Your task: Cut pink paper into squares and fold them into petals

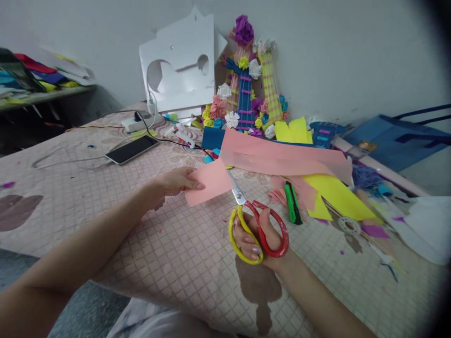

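My left hand [181, 180] pinches the left end of a pink paper piece [209, 182], thumb on top and fingers beneath. In my right hand [260, 234] is a pair of scissors [240, 195] with one red and one yellow handle. Its blades point up and away at the right edge of that piece, and their tips lie close to a long pink paper strip [282, 155]. Whether the short piece is still joined to the strip, I cannot tell. A green utility knife [293, 203] lies to the right of the scissors.
Yellow paper [338, 195] and scraps lie at right, near a blue bag [398, 141]. A phone [132, 149] with a cable and a power strip [141, 123] are at left. Paper-flower guitar shapes [244, 94] and a white foam board [183, 84] lean on the wall.
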`<move>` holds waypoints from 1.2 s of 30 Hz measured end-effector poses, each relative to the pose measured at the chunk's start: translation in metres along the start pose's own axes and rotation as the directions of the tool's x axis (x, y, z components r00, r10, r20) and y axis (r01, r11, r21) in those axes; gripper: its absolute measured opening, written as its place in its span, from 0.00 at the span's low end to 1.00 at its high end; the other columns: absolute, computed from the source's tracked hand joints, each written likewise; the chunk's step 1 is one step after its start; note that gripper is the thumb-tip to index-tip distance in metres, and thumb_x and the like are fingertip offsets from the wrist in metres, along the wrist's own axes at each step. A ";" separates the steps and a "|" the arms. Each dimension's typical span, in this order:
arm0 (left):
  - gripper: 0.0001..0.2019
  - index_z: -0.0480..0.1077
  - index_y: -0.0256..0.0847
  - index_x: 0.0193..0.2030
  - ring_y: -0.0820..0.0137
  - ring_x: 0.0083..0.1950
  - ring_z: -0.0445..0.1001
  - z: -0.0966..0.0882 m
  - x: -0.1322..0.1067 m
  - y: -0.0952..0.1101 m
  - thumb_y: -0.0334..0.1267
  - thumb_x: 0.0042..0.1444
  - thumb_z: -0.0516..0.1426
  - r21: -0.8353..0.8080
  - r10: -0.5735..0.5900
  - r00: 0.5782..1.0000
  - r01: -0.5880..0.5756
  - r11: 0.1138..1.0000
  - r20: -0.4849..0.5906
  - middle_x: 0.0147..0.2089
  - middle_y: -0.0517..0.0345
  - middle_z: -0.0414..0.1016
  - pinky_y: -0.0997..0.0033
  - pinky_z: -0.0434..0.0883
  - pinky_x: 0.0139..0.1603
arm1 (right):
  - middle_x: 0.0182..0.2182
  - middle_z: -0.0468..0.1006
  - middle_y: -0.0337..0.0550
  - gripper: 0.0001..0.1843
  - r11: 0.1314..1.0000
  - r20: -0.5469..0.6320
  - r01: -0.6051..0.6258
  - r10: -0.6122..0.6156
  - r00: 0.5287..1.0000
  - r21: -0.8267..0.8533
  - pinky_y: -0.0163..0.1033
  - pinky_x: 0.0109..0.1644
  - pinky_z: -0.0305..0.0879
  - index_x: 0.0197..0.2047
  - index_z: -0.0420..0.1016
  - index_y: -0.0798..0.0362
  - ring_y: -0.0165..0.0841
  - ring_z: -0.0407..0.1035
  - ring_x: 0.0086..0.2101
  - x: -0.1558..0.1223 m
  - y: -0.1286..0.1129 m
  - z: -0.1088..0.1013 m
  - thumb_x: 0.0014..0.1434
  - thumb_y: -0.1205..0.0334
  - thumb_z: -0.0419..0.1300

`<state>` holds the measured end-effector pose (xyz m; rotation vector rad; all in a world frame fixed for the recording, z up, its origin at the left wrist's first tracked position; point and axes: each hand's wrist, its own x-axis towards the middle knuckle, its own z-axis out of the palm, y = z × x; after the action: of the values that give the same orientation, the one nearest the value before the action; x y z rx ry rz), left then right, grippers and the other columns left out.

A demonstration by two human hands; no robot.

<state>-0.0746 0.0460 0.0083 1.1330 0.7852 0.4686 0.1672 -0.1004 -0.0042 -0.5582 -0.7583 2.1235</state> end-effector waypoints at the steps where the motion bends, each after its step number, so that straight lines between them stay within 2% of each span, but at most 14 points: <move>1: 0.17 0.75 0.36 0.41 0.67 0.35 0.78 0.000 0.000 0.000 0.31 0.41 0.68 0.001 -0.002 1.000 0.002 1.000 -0.004 0.36 0.51 0.80 0.71 0.74 0.36 | 0.19 0.59 0.29 0.33 1.000 -0.001 0.002 -0.002 1.000 -0.008 0.27 0.15 0.50 0.34 0.65 0.52 0.19 0.45 0.14 0.000 0.000 0.000 0.48 0.28 0.54; 5: 0.19 0.75 0.37 0.42 0.66 0.37 0.78 -0.001 0.000 0.000 0.31 0.40 0.68 0.005 0.005 1.000 -0.005 1.000 -0.006 0.37 0.51 0.80 0.70 0.74 0.38 | 0.19 0.60 0.29 0.32 1.000 -0.005 0.006 -0.006 1.000 -0.028 0.27 0.15 0.50 0.34 0.65 0.53 0.19 0.47 0.14 -0.002 0.001 -0.001 0.49 0.28 0.54; 10: 0.19 0.75 0.36 0.42 0.66 0.37 0.78 0.000 0.001 -0.002 0.33 0.40 0.69 0.050 0.007 1.000 -0.008 0.999 0.021 0.38 0.51 0.80 0.70 0.74 0.39 | 0.22 0.63 0.34 0.35 1.000 0.028 -0.023 0.024 0.999 -0.014 0.30 0.20 0.55 0.36 0.67 0.54 0.23 0.54 0.17 -0.004 -0.002 0.001 0.51 0.26 0.49; 19: 0.24 0.74 0.36 0.45 0.65 0.40 0.77 0.002 0.004 -0.008 0.36 0.39 0.69 0.114 0.002 0.999 -0.008 0.993 0.049 0.38 0.52 0.80 0.67 0.73 0.43 | 0.21 0.61 0.32 0.35 1.000 0.012 -0.001 0.001 1.000 -0.007 0.30 0.18 0.53 0.35 0.67 0.53 0.22 0.51 0.16 -0.002 -0.002 0.000 0.50 0.26 0.49; 28: 0.22 0.74 0.36 0.43 0.66 0.38 0.77 0.001 0.002 -0.006 0.36 0.38 0.69 0.136 0.004 1.000 -0.003 0.991 -0.004 0.37 0.52 0.80 0.68 0.73 0.40 | 0.20 0.60 0.30 0.32 0.998 -0.014 0.015 -0.016 1.000 -0.053 0.28 0.16 0.50 0.33 0.66 0.53 0.20 0.49 0.14 -0.001 0.003 -0.004 0.49 0.29 0.54; 33: 0.22 0.74 0.36 0.43 0.67 0.38 0.77 0.002 0.003 -0.008 0.36 0.38 0.69 0.156 0.001 1.000 -0.004 0.988 0.021 0.39 0.52 0.79 0.69 0.73 0.40 | 0.22 0.63 0.34 0.35 0.998 0.006 0.009 -0.009 1.000 -0.065 0.31 0.20 0.57 0.35 0.66 0.53 0.23 0.54 0.17 -0.004 0.000 0.001 0.51 0.26 0.48; 36: 0.21 0.74 0.36 0.42 0.66 0.38 0.77 0.006 0.003 -0.008 0.36 0.39 0.69 0.186 -0.013 0.999 0.006 0.983 0.034 0.38 0.54 0.79 0.70 0.73 0.40 | 0.22 0.62 0.34 0.35 0.998 0.032 0.008 -0.006 0.999 -0.060 0.31 0.20 0.56 0.35 0.65 0.52 0.24 0.54 0.17 -0.004 -0.001 0.002 0.52 0.26 0.46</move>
<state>-0.0687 0.0410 0.0014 1.3069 0.8159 0.3718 0.1688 -0.1032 -0.0014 -0.5539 -0.8435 2.1130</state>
